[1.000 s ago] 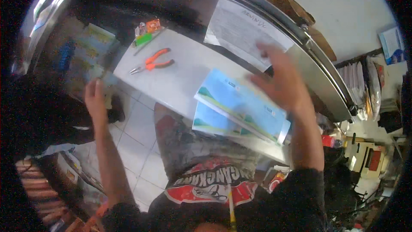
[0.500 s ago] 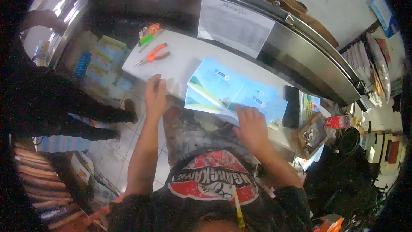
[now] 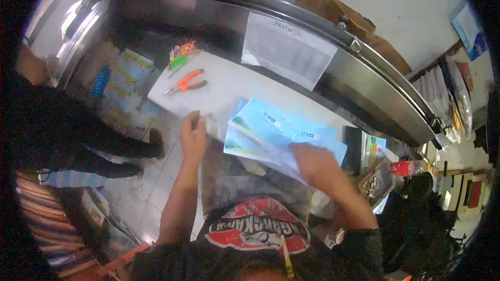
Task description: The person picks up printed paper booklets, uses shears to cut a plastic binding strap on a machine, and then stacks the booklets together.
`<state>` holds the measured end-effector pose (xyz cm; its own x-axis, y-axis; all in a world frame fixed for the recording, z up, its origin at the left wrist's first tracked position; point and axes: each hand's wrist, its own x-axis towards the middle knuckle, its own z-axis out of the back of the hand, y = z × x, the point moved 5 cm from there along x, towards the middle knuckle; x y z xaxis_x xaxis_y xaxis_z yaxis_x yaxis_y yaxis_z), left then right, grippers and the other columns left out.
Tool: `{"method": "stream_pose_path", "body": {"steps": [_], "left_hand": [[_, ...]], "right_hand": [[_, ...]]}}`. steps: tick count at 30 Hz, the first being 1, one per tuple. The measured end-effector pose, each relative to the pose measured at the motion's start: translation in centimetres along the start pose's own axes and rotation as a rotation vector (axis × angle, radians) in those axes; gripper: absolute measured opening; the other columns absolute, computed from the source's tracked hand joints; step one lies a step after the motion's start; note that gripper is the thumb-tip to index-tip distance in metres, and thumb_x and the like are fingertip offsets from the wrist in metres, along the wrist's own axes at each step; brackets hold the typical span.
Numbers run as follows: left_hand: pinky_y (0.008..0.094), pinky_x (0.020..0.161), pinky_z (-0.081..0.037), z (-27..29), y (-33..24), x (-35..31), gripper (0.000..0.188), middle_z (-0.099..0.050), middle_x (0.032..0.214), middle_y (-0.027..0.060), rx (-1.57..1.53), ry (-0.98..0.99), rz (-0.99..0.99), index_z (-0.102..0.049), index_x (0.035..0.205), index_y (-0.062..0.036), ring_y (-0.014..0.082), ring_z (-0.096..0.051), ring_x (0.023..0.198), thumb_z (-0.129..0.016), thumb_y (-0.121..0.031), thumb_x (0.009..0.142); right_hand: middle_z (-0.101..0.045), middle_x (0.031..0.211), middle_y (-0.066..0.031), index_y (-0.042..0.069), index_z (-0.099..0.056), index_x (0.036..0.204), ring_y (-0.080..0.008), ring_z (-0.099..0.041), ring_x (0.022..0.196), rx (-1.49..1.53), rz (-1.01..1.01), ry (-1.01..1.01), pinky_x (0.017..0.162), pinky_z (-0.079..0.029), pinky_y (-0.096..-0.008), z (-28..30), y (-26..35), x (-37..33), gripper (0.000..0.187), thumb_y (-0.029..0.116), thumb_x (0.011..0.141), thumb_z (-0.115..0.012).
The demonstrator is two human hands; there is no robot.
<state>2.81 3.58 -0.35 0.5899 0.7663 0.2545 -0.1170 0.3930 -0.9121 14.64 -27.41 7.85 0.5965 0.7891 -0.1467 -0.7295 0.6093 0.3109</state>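
Note:
Light blue printed sheets [image 3: 260,119] with green and yellow edges lie overlapping on the white tabletop [image 3: 221,70]. My right hand [image 3: 315,165] is at their near right part, fingers curled together on the top sheet; it is slightly blurred. Beside the tabletop's near left edge, my left hand [image 3: 193,138] is raised with finger and thumb apart, holding nothing that I can see. Pliers [image 3: 185,83] with orange handles rest at the table's left end, below a green-handled tool [image 3: 178,62].
A dark phone [image 3: 352,148], a colourful booklet [image 3: 373,151], a tray of small items [image 3: 376,183] and a red-labelled bottle [image 3: 406,167] are on the right. A metal counter [image 3: 208,21] with a taped paper [image 3: 289,47] runs behind. Another person's legs [image 3: 114,138] are at left.
My right hand has moved nearer to me over the sheets, its fingers now curled. The top sheet has shifted and bent. My left hand has shifted slightly.

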Motion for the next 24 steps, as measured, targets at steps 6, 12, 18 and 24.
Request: {"method": "stream_pose_path", "body": {"steps": [6,12,18,24], "left_hand": [[0.0336,0.086,-0.05,-2.3,1.1,2.5,0.027,-0.067,0.102,0.0134,-0.063,-0.029,-0.036,-0.061,0.116,-0.0002,0.0216,-0.064,0.095,-0.061,-0.014,0.093],[0.0401,0.081,-0.051,-3.5,-1.3,3.1,0.028,-0.065,0.099,0.0182,0.156,0.011,-0.114,-0.063,0.109,-0.0015,0.032,-0.065,0.09,-0.062,-0.022,0.089],[0.044,0.079,-0.05,-4.1,-1.1,3.0,0.03,-0.064,0.094,0.018,0.281,0.021,-0.262,-0.064,0.105,-0.002,0.0365,-0.062,0.089,-0.063,-0.025,0.085],[0.0453,0.074,-0.049,-3.2,-1.9,2.5,0.027,-0.063,0.088,0.0167,0.27,-0.005,-0.258,-0.064,0.101,-0.0034,0.0362,-0.061,0.084,-0.064,-0.024,0.084]], "right_hand": [[-0.069,0.097,-0.0215,0.003,-0.066,0.114,-0.0343,-0.066,0.098,-0.091,-0.217,-0.339,0.087,-0.051,-0.0403,18.9,-2.9,10.6,0.032,0.017,0.087,-0.054],[-0.059,0.126,-0.0168,0.013,-0.058,0.129,-0.0355,-0.06,0.107,-0.596,0.183,-1.053,0.09,-0.051,-0.0453,25.3,2.0,22.7,0.044,0.008,0.086,-0.056],[-0.058,0.124,-0.019,0.01,-0.06,0.126,-0.0363,-0.059,0.108,-0.569,0.135,-0.562,0.088,-0.051,-0.0466,10.9,-2.8,26.5,0.042,0.013,0.084,-0.057],[-0.053,0.134,-0.0176,0.009,-0.051,0.135,-0.0387,-0.052,0.12,-0.125,0.011,-0.063,0.098,-0.046,-0.0486,3.0,-4.9,13.7,0.062,0.036,0.082,-0.07]]}}
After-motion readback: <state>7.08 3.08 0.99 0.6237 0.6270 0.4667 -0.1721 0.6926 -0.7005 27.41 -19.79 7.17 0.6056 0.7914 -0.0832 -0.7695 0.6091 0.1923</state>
